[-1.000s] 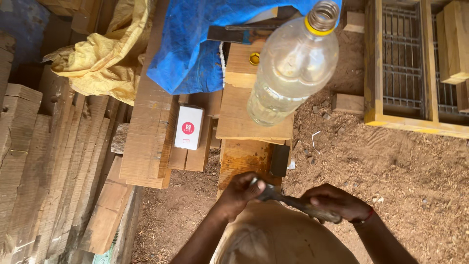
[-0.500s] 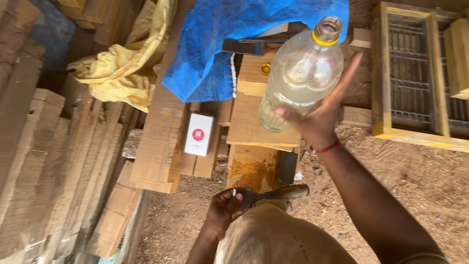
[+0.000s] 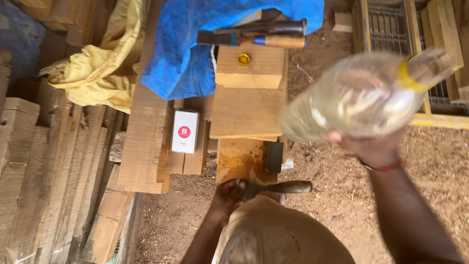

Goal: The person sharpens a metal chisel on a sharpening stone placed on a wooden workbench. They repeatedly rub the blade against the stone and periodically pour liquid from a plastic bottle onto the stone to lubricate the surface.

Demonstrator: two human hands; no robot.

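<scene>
I have the right hand (image 3: pixel 373 146) closed around the base of a clear plastic bottle (image 3: pixel 364 95), lifted tilted and blurred, off the right edge of the wooden bench (image 3: pixel 246 105). The left hand (image 3: pixel 228 195) is clenched on a wooden-handled tool (image 3: pixel 281 187) at the bench's near end.

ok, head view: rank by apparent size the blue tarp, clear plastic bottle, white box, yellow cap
1. blue tarp, largest.
2. clear plastic bottle, held in the right hand; it is blurred and nearer the camera, so its true size against the tarp is unsure.
3. white box.
4. yellow cap, smallest.
</scene>
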